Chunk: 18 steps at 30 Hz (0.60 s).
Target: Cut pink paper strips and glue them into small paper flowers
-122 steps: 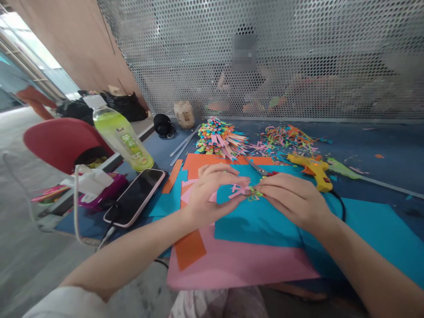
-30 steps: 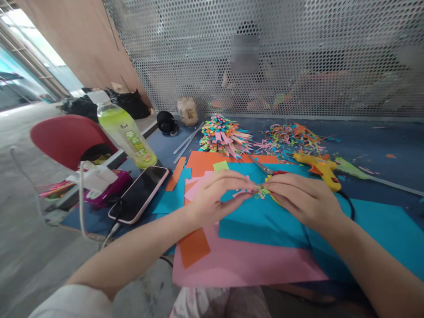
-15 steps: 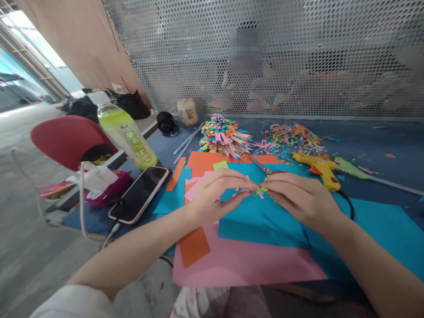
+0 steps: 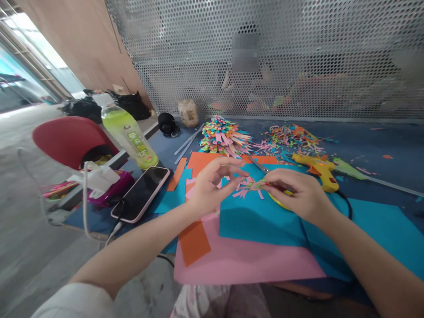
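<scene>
Between finger and thumb, my right hand (image 4: 296, 190) pinches a small paper flower (image 4: 247, 187) with fringed pink petals and some green and orange near its base. The flower points left, over blue paper sheets (image 4: 258, 225). Just left of it is my left hand (image 4: 218, 181), fingers apart and curved, holding nothing that I can see. Scissors with yellow handles (image 4: 278, 199) lie partly hidden beneath my right hand. Behind the hands stands a heap of fringed multicoloured paper flowers (image 4: 223, 134).
A yellow glue gun (image 4: 318, 170) lies on the right, its cord running forward. Paper shreds (image 4: 294, 137) are scattered at the back. To the left are a phone (image 4: 142, 194), a drink bottle (image 4: 129, 134) and a purple tissue pack (image 4: 111, 190). Pink paper (image 4: 245, 263) lies in front.
My left hand has let go of the paper flower and drawn back left, its fingers opening. My right hand keeps its pinch, and more of the pink fringe now shows.
</scene>
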Each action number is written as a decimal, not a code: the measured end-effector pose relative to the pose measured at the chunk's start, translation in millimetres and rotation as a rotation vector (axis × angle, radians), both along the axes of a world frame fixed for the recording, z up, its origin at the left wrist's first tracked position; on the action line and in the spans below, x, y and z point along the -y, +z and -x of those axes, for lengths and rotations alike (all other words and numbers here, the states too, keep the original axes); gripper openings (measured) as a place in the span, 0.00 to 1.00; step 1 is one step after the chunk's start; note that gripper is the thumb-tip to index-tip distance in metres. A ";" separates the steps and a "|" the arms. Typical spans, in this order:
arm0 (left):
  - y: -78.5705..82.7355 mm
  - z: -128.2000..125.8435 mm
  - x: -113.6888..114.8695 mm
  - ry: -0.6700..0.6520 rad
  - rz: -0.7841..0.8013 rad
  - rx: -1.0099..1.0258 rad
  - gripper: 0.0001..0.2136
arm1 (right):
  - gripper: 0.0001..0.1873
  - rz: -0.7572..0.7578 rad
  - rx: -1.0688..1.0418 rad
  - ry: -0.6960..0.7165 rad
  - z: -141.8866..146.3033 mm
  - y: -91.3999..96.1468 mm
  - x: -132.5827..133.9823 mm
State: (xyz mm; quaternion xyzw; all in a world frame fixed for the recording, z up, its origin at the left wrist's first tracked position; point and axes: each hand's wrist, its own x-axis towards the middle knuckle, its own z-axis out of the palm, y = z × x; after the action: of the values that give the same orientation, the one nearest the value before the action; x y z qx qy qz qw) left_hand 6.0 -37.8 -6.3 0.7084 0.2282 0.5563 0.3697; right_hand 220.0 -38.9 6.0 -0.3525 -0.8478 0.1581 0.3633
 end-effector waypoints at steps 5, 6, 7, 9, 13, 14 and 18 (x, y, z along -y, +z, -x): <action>-3.8 -0.9 -3.2 0.006 -0.022 0.022 0.16 | 0.04 0.047 -0.025 -0.013 2.1 -0.3 0.4; -4.7 -1.1 -3.7 0.011 -0.038 0.024 0.16 | 0.04 0.051 -0.027 -0.012 2.3 -0.1 0.7; -5.4 -1.2 -4.0 0.014 -0.051 0.023 0.16 | 0.04 0.055 -0.027 -0.010 2.5 0.0 0.9; -6.0 -1.4 -3.9 0.009 -0.054 0.012 0.16 | 0.05 0.064 -0.025 -0.011 2.7 0.1 1.0; -5.0 -1.4 -1.9 0.001 -0.012 0.004 0.15 | 0.05 0.076 -0.014 -0.010 2.5 -0.2 0.4; -4.6 -1.4 -1.5 -0.005 0.004 0.008 0.15 | 0.05 0.078 -0.010 -0.010 2.4 -0.1 0.3; -3.9 -1.0 -0.8 -0.049 0.068 0.041 0.14 | 0.05 0.091 -0.001 -0.007 2.2 1.0 0.9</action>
State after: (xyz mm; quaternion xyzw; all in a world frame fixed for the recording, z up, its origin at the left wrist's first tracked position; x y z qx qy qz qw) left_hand 7.0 -36.9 -10.2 0.6891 0.2220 0.5534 0.4117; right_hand 217.7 -39.8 7.0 -0.3713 -0.8383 0.1954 0.3481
